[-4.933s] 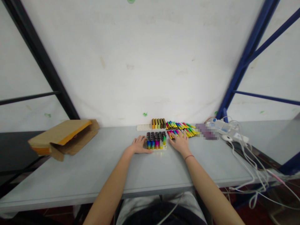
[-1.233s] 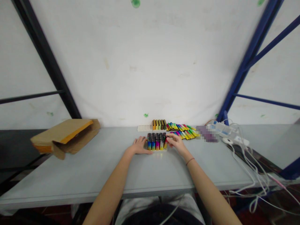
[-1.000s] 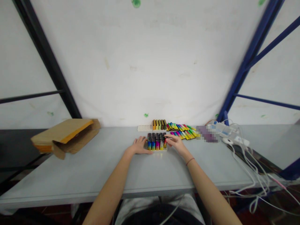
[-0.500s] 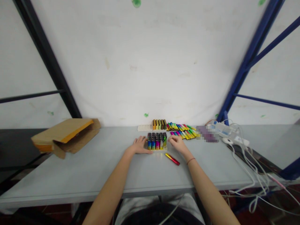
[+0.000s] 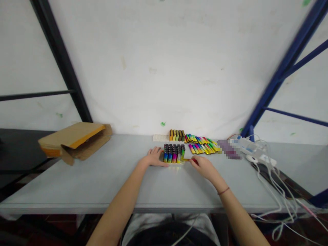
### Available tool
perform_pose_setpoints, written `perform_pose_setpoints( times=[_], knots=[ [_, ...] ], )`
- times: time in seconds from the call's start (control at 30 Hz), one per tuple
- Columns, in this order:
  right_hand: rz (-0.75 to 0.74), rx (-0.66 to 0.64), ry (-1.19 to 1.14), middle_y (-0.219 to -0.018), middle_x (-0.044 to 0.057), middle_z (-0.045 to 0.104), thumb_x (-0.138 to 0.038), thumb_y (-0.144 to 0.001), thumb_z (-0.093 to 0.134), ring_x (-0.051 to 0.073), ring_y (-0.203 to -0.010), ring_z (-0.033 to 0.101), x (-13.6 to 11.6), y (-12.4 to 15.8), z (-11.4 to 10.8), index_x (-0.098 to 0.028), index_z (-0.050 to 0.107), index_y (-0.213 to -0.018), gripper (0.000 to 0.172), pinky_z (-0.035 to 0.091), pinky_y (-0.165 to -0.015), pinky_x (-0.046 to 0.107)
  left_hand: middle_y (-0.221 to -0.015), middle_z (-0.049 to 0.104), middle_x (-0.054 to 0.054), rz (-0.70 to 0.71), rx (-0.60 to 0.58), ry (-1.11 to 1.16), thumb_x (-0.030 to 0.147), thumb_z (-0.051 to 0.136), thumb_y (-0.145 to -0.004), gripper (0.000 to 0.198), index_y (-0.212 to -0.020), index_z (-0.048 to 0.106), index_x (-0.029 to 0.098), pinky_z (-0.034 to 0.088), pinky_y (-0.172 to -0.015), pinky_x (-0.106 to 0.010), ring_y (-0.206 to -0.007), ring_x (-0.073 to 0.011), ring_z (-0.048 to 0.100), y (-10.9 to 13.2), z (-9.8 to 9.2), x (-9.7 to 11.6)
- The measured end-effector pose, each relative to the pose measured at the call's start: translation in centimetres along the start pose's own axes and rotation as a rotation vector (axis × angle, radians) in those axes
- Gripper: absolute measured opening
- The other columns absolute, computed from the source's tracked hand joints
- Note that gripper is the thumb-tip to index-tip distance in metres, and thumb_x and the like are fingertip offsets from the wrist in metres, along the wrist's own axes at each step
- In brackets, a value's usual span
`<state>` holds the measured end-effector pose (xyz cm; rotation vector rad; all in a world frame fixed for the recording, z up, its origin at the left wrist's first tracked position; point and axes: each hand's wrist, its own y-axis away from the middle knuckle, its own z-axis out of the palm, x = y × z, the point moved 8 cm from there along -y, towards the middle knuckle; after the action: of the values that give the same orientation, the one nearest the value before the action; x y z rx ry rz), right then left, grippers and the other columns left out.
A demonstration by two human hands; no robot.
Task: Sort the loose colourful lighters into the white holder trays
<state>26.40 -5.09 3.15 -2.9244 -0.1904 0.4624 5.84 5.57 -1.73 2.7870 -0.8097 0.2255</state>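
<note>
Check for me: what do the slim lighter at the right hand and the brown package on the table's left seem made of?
The slim lighter looks like glossy plastic, perhaps metal: its yellow-to-red body has a sheen, but it's too small to settle. The brown package looks like matte kraft card, with soft folded flaps.

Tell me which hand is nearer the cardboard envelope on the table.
Left. The left hand rests on the table to the right of the cardboard envelope, beside the upright lighters; the right hand lies farther away, beyond those lighters.
</note>
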Motion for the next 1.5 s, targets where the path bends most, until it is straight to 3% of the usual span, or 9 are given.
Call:
perform_pose_setpoints(
  times=[0.27,0.5,0.63,0.77,0.9,1.0,1.2,1.33,1.5],
  knots=[
    [-0.083,0.041,-0.134,-0.07,0.005,0.066,-0.031,-0.081,0.064,0.019,-0.066,0.06,-1.2,-3.3,-0.5,-0.018,0.063,-0.083,0.014,0.036,-0.059,0.026,-0.157,0.016,-0.017,0.02,-0.004,0.055,0.081,0.057,-0.06,0.112,-0.147,0.028,0.015,0.005,-0.115,-0.053,-0.146,-0.0331,0.005,0.3,-0.1,0.2],
    [-0.117,0.102,-0.319,-0.066,0.0,0.064,-0.034,-0.078,0.066,0.016,-0.059,0.058,-1.8,-4.4,-1.0,-0.02,0.056,-0.093,0.023,0.036,-0.058,0.025,-0.157,0.017,-0.017,0.016,-0.002,0.049,0.08,0.058,-0.06,0.112,-0.147,0.026,0.017,0.004,-0.115,-0.054,-0.146,-0.034,0.004,0.1,0.2,0.0],
    [-0.027,0.204,-0.47,-0.067,0.001,0.062,-0.041,-0.085,0.052,0.016,-0.057,0.056,1.3,-5.0,-1.8,-0.018,0.058,-0.093,0.025,0.039,-0.058,0.026,-0.158,0.015,-0.017,0.006,-0.006,0.053,0.082,0.056,-0.06,0.113,-0.148,0.025,0.017,0.004,-0.115,-0.054,-0.146,-0.0345,0.003,0.0,0.3,-0.1],
    [0.27,0.44,-0.2,-0.082,0.01,0.067,-0.025,-0.086,0.043,0.021,-0.075,0.06,6.8,-5.2,-2.9,-0.014,0.068,-0.092,0.028,0.041,-0.067,0.03,-0.158,0.016,-0.016,0.002,-0.015,0.05,0.082,0.056,-0.06,0.113,-0.147,0.027,0.016,0.003,-0.116,-0.053,-0.146,-0.0339,0.003,0.1,0.2,-0.2],
    [0.27,0.378,0.054,-0.094,0.017,0.066,-0.03,-0.09,0.045,0.027,-0.091,0.059,7.3,-5.6,-0.7,-0.012,0.072,-0.105,0.035,0.041,-0.081,0.035,-0.157,0.017,-0.017,0.003,-0.016,0.038,0.082,0.056,-0.061,0.113,-0.148,0.027,0.016,0.004,-0.116,-0.052,-0.146,-0.0327,0.005,0.1,0.2,-0.1],
    [0.2,0.315,0.197,-0.095,0.018,0.064,-0.037,-0.094,0.044,0.028,-0.096,0.056,5.8,-5.6,0.9,-0.016,0.076,-0.096,0.038,0.039,-0.086,0.037,-0.157,0.016,-0.017,-0.005,-0.012,0.033,0.082,0.056,-0.061,0.114,-0.148,0.026,0.015,0.005,-0.116,-0.053,-0.146,-0.0341,0.004,0.0,0.3,-0.3],
    [0.191,0.236,0.291,-0.085,0.019,0.066,-0.038,-0.094,0.045,0.027,-0.086,0.058,3.6,-5.6,1.6,-0.012,0.072,-0.076,0.041,0.04,-0.075,0.034,-0.157,0.019,-0.015,0.012,0.004,0.029,0.081,0.056,-0.061,0.11,-0.147,0.029,0.019,0.006,-0.115,-0.053,-0.145,-0.0343,0.008,-0.1,0.2,-0.2],
    [0.239,0.169,0.189,-0.086,0.018,0.067,-0.022,-0.09,0.047,0.025,-0.08,0.061,3.1,-5.6,2.7,-0.01,0.065,-0.101,0.025,0.041,-0.068,0.031,-0.157,0.019,-0.015,0.009,0.011,0.028,0.08,0.057,-0.061,0.108,-0.146,0.029,0.019,0.007,-0.115,-0.053,-0.145,-0.0337,0.009,0.0,0.1,-0.1],
    [0.172,0.236,-0.075,-0.106,0.02,0.066,-0.008,-0.085,0.04,0.027,-0.097,0.061,3.5,-5.7,3.4,-0.006,0.049,-0.128,0.045,0.043,-0.082,0.033,-0.156,0.021,-0.016,0.014,0.021,0.021,0.079,0.056,-0.062,0.107,-0.146,0.031,0.018,0.007,-0.115,-0.053,-0.145,-0.0344,0.01,0.0,0.1,-0.2]
  ],
)
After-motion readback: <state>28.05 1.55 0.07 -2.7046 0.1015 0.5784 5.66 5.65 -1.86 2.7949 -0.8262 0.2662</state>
